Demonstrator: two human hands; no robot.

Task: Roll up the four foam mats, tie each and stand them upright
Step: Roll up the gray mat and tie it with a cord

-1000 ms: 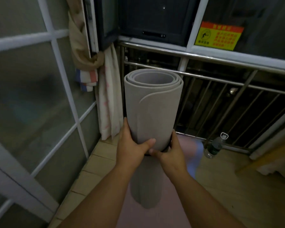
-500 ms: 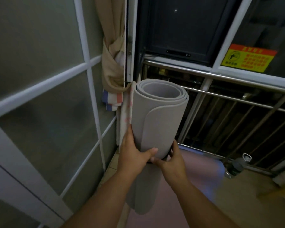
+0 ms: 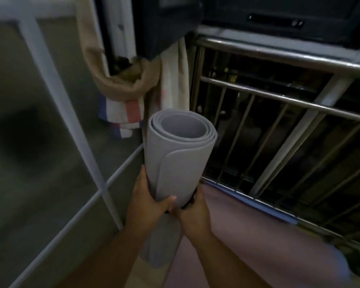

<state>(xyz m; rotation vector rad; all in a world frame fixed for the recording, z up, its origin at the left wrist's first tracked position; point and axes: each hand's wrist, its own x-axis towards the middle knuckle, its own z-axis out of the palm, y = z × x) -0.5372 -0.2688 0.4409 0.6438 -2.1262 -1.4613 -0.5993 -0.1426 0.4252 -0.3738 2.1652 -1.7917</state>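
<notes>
As the left hand (image 3: 148,206) and right hand (image 3: 193,215) grip it, the rolled grey foam mat (image 3: 181,163) is upright beside the silver metal railing (image 3: 279,96).

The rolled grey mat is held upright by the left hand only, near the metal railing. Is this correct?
Not quite: the head view shows both hands gripping the rolled grey mat, the left hand and the right hand. The rest holds: it is upright, near the metal railing.

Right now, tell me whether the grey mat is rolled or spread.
Rolled: the grey mat shows spiral layers at its top; left hand and right hand grip it.
</notes>
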